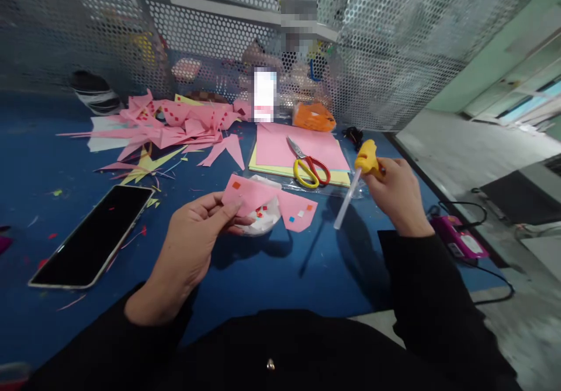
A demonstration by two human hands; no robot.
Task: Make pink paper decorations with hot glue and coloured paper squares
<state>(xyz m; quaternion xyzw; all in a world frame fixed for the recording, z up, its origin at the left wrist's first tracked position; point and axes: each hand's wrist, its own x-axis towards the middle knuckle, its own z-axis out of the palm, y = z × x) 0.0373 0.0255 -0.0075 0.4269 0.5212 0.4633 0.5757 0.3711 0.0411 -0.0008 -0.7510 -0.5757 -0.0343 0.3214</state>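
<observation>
One left hand pinches pink paper between thumb and fingers, partly over a round white dish with small coloured bits. One right hand, raised, grips a yellow tool with a translucent stick. Blue desk beneath; perforated screen behind.

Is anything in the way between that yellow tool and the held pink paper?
Nothing visible stands between the yellow tool, held in the right hand, and the pink paper in the left hand. The scissors lie farther back, on stacked paper.
</observation>
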